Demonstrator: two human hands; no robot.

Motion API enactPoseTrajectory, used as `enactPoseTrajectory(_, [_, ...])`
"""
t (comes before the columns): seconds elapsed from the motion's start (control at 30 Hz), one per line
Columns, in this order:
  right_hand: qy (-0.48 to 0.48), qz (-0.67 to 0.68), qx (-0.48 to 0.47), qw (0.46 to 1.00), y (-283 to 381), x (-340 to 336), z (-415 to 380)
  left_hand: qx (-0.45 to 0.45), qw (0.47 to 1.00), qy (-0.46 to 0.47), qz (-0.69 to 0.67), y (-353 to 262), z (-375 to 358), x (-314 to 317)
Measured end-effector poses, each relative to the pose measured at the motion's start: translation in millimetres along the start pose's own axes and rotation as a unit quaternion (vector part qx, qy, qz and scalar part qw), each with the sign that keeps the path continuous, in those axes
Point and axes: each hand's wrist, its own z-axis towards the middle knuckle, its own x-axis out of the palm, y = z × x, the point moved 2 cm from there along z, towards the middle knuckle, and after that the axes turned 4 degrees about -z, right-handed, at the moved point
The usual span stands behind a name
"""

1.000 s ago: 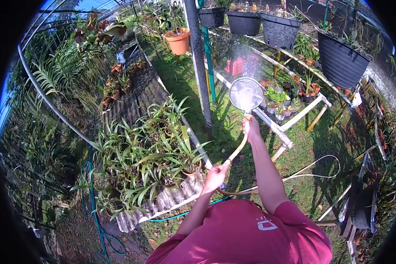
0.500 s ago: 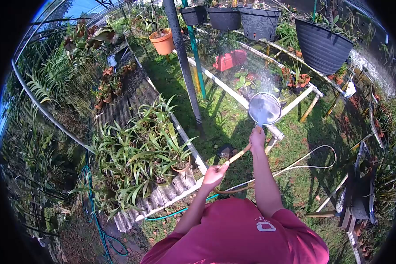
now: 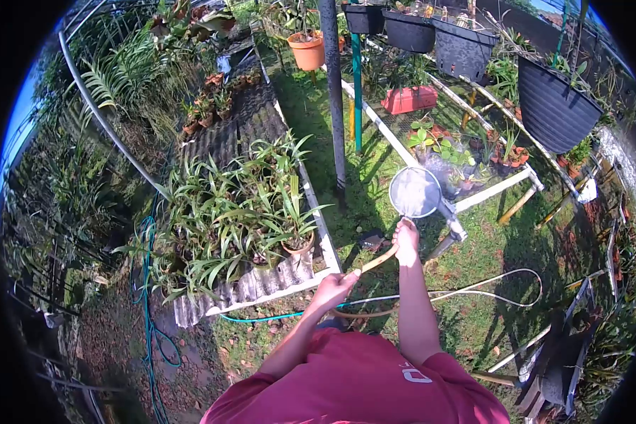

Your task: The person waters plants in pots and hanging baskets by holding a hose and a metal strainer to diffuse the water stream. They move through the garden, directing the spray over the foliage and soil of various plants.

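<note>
My right hand (image 3: 405, 240) is closed around the neck of a wide, round watering rose (image 3: 415, 192), whose pale disc faces up toward me. From there a yellowish garden hose (image 3: 379, 260) runs down to my left hand (image 3: 336, 290), which is wrapped around it. A fine water spray (image 3: 442, 168) fans out past the far side of the rose. Beyond it, low leafy potted plants (image 3: 442, 148) stand on a mesh bench with a white frame (image 3: 491, 194). The rose hangs in front of this bench's near corner.
Strappy-leaved plants (image 3: 240, 205) crowd a corrugated bench (image 3: 261, 281) on the left. A dark post (image 3: 334, 92) rises ahead. Black pots (image 3: 555, 102) and an orange pot (image 3: 307, 51) hang above. A teal hose (image 3: 148, 283) and a pale hose loop (image 3: 502, 297) lie on the ground.
My view has turned left, so the surroundings sit further right. The rose has swung left relative to the bench corner, and the spray looks smaller. Both hands keep their hold.
</note>
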Motion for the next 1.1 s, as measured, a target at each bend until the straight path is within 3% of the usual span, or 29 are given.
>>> enactPoseTrajectory(0.1, [0.056, -0.068, 0.02, 0.996, 11.1, 69.5, -8.7, 0.021, 0.995, -0.058, -0.073, -13.9, -28.7, -37.5])
enactPoseTrajectory(0.2, [0.156, -0.089, -0.022, 0.983, 33.9, 146.1, -26.2, 0.057, 0.989, -0.1, -0.089, 5.1, -24.9, -64.7])
enactPoseTrajectory(0.33, [0.257, -0.109, -0.107, 0.954, 59.5, 257.6, -49.9, 0.145, 0.963, -0.171, -0.152, -18.2, -38.6, -116.1])
enactPoseTrajectory(0.37, [0.261, -0.139, -0.131, 0.946, 65.1, 283.9, -55.6, 0.119, 0.967, -0.169, -0.146, -10.1, -31.9, -133.2])
enactPoseTrajectory(0.53, [0.26, -0.141, -0.156, 0.942, 66.7, 378.9, -78.9, 0.17, 0.952, -0.204, -0.153, -33.8, -44.5, -220.7])
enactPoseTrajectory(0.83, [0.284, -0.139, -0.164, 0.934, 46.5, 455.6, -113.5, 0.185, 0.951, -0.21, -0.134, -8.2, -43.1, -296.3])
enactPoseTrajectory(1.1, [0.212, -0.107, -0.178, 0.955, 30.6, 480.4, -123.1, 0.196, 0.947, -0.212, -0.138, 2.8, -40.1, -323.2])
